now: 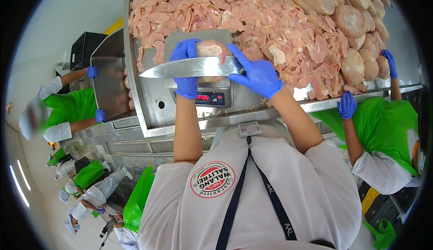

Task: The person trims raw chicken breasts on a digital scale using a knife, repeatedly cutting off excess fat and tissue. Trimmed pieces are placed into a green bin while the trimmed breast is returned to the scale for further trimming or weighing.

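My left hand, in a blue glove, grips a pale piece of raw chicken that rests on the steel platform of a weighing scale with a lit red display. My right hand, also blue-gloved, is closed on the handle of a large knife, its forefinger stretched toward the meat. The broad knife blade lies flat across my left hand and the chicken piece, point to the left. Behind the scale a big heap of raw chicken slices covers the steel table.
Whole chicken fillets are piled at the table's right end. A co-worker in a green apron stands at the right, gloved hands on the table edge. Another co-worker on the left works at a steel tray. More people stand lower left.
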`<action>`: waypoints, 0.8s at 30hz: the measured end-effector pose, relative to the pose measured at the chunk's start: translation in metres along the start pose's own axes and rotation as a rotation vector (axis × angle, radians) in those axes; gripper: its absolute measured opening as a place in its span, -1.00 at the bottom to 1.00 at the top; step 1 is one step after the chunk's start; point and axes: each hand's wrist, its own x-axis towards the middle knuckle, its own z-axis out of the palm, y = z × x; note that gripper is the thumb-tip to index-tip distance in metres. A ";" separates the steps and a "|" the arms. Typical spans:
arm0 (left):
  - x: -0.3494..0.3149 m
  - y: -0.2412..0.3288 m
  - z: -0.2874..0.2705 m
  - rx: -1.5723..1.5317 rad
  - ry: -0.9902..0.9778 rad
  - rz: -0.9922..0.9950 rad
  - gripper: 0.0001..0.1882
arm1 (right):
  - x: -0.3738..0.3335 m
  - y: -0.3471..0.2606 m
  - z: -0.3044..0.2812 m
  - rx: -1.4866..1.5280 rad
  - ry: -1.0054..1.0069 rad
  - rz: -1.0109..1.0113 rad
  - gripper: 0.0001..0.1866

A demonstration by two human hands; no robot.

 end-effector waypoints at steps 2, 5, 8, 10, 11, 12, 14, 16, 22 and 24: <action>0.001 0.000 0.003 -0.073 0.010 -0.069 -0.75 | -0.004 0.016 -0.001 -0.047 0.053 -0.045 -0.07; 0.002 -0.001 0.002 0.079 0.004 0.061 -0.76 | 0.017 0.003 -0.011 0.013 -0.086 -0.023 -0.13; 0.004 -0.003 -0.001 0.386 0.017 0.318 -0.77 | 0.037 -0.009 -0.014 0.063 -0.157 0.009 -0.15; 0.001 -0.001 0.000 0.271 0.031 0.259 -0.77 | 0.040 -0.008 -0.015 0.177 -0.201 0.014 -0.17; 0.000 -0.005 -0.002 0.167 0.040 0.201 -0.77 | 0.036 -0.001 -0.018 0.273 -0.234 0.012 -0.17; -0.002 -0.010 -0.002 0.062 0.050 0.143 -0.77 | 0.033 0.005 -0.019 0.368 -0.267 0.011 -0.18; 0.001 -0.007 0.001 -0.097 0.038 0.033 -0.77 | 0.033 0.031 -0.011 0.438 -0.208 -0.091 -0.16; 0.002 -0.001 -0.003 -0.177 -0.008 -0.092 -0.77 | 0.039 0.035 -0.012 0.520 -0.269 -0.036 -0.19; 0.002 -0.003 -0.002 -0.091 0.020 -0.185 -0.69 | 0.087 0.003 -0.043 0.710 -0.630 0.297 -0.29; 0.002 0.001 0.000 -0.148 0.034 -0.180 -0.70 | 0.090 0.006 -0.038 0.845 -0.641 0.380 -0.32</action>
